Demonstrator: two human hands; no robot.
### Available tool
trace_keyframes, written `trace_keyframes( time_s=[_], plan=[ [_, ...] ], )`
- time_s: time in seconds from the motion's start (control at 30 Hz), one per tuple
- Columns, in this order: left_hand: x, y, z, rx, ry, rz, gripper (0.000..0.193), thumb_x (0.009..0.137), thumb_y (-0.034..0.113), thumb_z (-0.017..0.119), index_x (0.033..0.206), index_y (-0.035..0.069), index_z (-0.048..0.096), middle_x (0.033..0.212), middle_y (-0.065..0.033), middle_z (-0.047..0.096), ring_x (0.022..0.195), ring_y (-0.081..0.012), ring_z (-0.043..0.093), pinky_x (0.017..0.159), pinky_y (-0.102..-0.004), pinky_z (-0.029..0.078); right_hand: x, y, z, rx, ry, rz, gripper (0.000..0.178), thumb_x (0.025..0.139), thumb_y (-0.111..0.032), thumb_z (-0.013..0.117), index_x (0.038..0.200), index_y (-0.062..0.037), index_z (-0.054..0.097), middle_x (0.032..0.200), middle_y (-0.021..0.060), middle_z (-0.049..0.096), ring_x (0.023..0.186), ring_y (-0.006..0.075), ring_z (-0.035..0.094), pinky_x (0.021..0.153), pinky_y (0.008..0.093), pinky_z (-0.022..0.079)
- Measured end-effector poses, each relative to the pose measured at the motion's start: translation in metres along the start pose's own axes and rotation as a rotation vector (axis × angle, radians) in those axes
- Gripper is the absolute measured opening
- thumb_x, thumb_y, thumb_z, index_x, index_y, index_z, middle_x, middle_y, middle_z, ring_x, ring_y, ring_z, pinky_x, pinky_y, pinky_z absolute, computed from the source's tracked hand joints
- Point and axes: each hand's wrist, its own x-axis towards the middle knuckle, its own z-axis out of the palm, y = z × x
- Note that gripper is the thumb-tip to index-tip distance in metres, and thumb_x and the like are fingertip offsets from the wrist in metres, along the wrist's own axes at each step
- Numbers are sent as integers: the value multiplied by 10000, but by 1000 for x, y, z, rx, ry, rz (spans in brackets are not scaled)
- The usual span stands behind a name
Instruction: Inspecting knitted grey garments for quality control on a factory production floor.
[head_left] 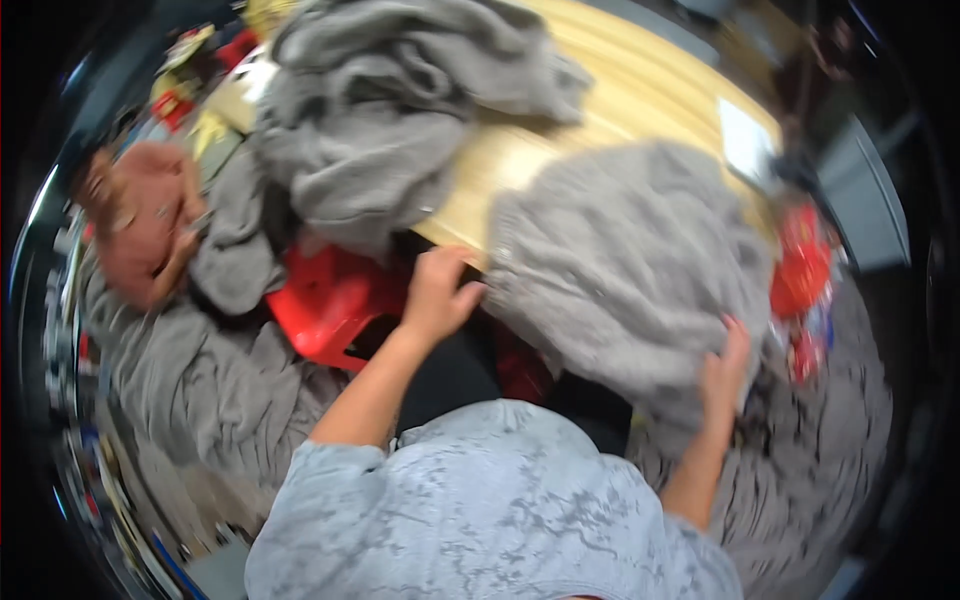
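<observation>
A grey, fleecy piece of fabric (pixel 630 260), perhaps a garment, lies bunched in a rounded heap on the near part of the pale yellow table (pixel 620 75). Just off its left edge, by the table's rim, is my left hand (pixel 440 293), thumb apart from the fingers and nothing visible in it. My right hand (pixel 728 370) rests against the right side of the heap, fingers extended along the cloth and thumb apart. Blur softens its fingertips. A second heap of grey fleecy fabric (pixel 370 120) covers the table's far left and hangs over its edge.
A red plastic stool (pixel 335 300) stands left of my knees. Large grey fabric piles (pixel 215 390) lie on both sides. Another person (pixel 150 215) in a reddish top is at the left. Red plastic bags (pixel 800 265) sit at the right, near a white sheet (pixel 745 140).
</observation>
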Motion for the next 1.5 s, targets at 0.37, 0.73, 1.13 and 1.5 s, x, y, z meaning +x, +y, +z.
trace_keyframes(
  time_s=[0.37,0.73,1.13,1.5],
  plan=[
    [-34,-7,76,-603,-257,-467,219,735,152,690,852,0,585,699,-45,591,643,-93,546,587,-245,448,-29,-158,93,411,-446,-403,393,670,17,520,1061,-24,504,1145,173,458,1075,339,452,899,393,372],
    [-30,18,49,-1264,-335,-576,70,826,64,563,895,49,563,770,28,559,677,-36,489,611,-179,388,-15,-158,144,544,-417,-209,198,743,-37,524,938,-7,538,883,202,576,839,380,551,713,427,445],
    [-26,14,57,-810,-252,-351,117,818,-14,488,922,20,531,784,-6,559,723,-57,510,655,-219,420,35,-168,131,670,-413,-182,196,726,-68,548,909,-6,585,849,165,603,794,321,581,699,374,461],
    [-14,-4,71,-340,0,-98,135,682,61,524,809,28,559,772,-192,566,771,-379,555,671,-446,448,78,-166,204,338,-666,-426,132,672,-71,654,761,21,620,713,182,617,641,268,598,601,349,459]
  ],
)
